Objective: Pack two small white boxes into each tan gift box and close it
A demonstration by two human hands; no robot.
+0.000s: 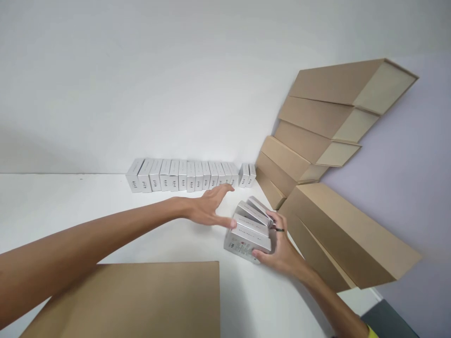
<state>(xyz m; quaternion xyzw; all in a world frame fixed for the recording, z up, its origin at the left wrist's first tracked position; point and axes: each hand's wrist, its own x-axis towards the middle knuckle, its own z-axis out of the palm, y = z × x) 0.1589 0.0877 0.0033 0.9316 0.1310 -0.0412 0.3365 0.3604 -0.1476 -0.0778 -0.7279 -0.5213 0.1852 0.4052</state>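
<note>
My right hand (283,241) grips a short stack of several small white boxes (248,234) from their right side, thumb on the near box and fingers at the far one. A dark ring is on one of its fingers. The boxes stand on edge and fan apart at the far end. My left hand (207,207) is open to their left, fingers spread and thumb tip at the near boxes' upper left edge; whether it touches them I cannot tell. Behind it, a row of similar white boxes (174,176) lines the wall, with a separate pair (247,175) at its right end.
Large brown cardboard boxes (324,82) are stacked against the wall on the right, and more brown boxes (347,230) lie nearer along the right edge. A brown carton (151,300) occupies the near left of the white table (52,206). A dark object (389,319) sits at the lower right.
</note>
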